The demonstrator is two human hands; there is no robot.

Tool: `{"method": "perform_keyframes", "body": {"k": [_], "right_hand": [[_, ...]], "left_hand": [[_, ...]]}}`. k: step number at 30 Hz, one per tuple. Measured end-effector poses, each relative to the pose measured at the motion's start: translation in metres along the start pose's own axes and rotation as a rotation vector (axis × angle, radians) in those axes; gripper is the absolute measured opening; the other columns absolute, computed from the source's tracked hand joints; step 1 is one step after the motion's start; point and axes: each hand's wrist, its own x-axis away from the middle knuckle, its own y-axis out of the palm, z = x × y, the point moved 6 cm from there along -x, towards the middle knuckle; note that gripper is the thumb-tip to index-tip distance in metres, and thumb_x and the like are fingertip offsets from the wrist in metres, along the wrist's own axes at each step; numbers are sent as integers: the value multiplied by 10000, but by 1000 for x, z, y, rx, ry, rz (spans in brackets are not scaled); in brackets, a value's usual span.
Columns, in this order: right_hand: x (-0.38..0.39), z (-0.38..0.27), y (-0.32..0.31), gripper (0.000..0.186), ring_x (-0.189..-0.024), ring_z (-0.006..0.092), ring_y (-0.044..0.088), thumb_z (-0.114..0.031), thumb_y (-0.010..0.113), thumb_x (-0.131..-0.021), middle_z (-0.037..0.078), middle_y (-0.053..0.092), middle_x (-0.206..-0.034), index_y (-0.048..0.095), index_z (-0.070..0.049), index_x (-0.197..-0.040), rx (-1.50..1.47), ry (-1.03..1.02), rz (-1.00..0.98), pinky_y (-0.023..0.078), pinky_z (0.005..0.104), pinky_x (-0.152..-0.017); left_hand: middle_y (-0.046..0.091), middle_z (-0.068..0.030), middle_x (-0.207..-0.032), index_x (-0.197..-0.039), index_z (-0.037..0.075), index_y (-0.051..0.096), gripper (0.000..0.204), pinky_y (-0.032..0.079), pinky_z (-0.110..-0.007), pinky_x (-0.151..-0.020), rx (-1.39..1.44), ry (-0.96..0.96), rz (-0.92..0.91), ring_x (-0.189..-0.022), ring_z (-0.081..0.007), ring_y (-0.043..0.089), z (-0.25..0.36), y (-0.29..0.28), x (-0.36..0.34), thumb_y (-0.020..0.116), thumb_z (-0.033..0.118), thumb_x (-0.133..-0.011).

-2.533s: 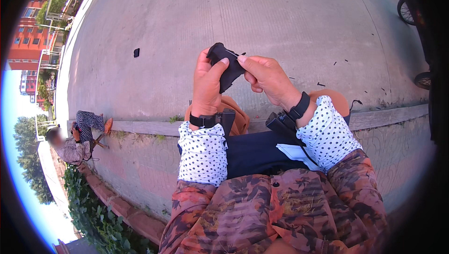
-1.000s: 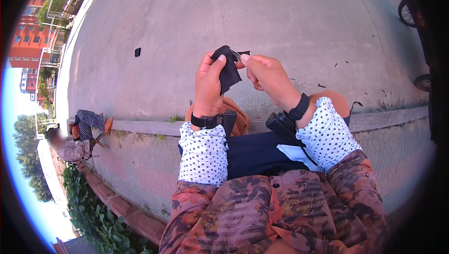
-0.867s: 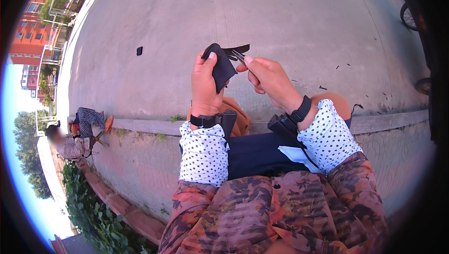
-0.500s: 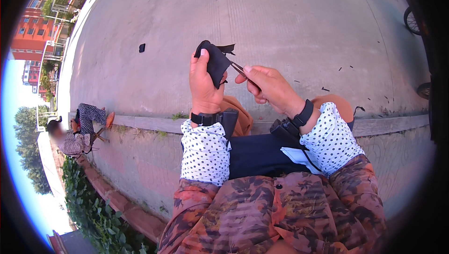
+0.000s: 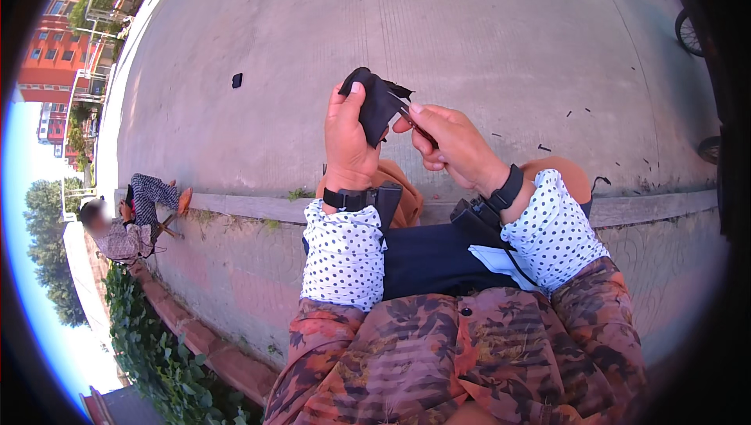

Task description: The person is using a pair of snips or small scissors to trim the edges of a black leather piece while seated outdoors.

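Observation:
My left hand (image 5: 352, 143) is closed around a folded piece of black cloth (image 5: 377, 108), its thumb lying on the upper left part. A ragged strip juts from the cloth's right side. Closed in my right hand (image 5: 461, 147) is a small pair of snips (image 5: 422, 132) with a dark reddish handle. The slim blades point up and left and meet the right edge of the cloth. Whether the blades have the fabric between them is too small to tell. Both hands are held above my knees.
A black scrap (image 5: 237, 81) lies on the concrete ground (image 5: 485, 26) ahead to the left. Several thin black snippets (image 5: 544, 148) are scattered at the right, near a low kerb (image 5: 649, 210). A seated person (image 5: 129, 225) is at the far left; wheels (image 5: 688, 35) stand at the right rim.
My left hand and the cloth have shifted slightly right, toward the snips. The blades now overlap the cloth's edge more. My right hand has barely moved.

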Motion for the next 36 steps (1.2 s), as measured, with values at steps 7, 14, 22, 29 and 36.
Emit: {"method": "perform_keyframes", "body": {"k": [7, 14, 22, 29, 36], "right_hand": [[-2, -2, 1, 421, -492, 43, 279, -378, 419, -1084, -64, 400, -618, 624, -14, -1032, 6, -14, 15, 280, 221, -465], [-1, -1, -2, 403, -541, 43, 319, -378, 448, -1069, -65, 404, -643, 628, -21, -1020, 14, -27, 22, 287, 222, -481], [-2, -2, -2, 381, -547, 29, 318, -365, 476, -1056, -77, 393, -638, 636, -21, -1018, 53, -76, 59, 278, 218, -483], [-3, -3, -5, 349, -507, 28, 286, -332, 489, -1061, -82, 376, -598, 645, -24, -1014, 107, -108, 108, 269, 218, -470], [-2, -4, -4, 370, -508, 34, 285, -346, 488, -1062, -77, 379, -605, 651, -16, -1021, 87, -89, 101, 269, 221, -471]], "left_hand": [[670, -16, -928, -1135, 110, 575, 173, 453, -235, -488, -21, -1, -6, -707, -90, 632, 0, -2, -1, 580, 237, -1016], [678, -62, -981, -1141, 68, 568, 161, 557, -262, -654, -24, 3, -1, -807, -133, 674, -1, 4, 1, 557, 184, -1029], [665, -25, -931, -1136, 108, 580, 197, 448, -226, -511, -65, 26, 32, -723, -90, 628, 0, 6, 1, 589, 256, -1006], [666, -3, -920, -1138, 126, 583, 190, 449, -217, -508, -65, 17, 56, -722, -80, 630, 0, 3, 1, 597, 260, -1004], [675, -12, -923, -1142, 120, 584, 193, 456, -215, -509, -54, 27, 58, -729, -85, 642, 0, 0, 0, 599, 254, -1004]]}}
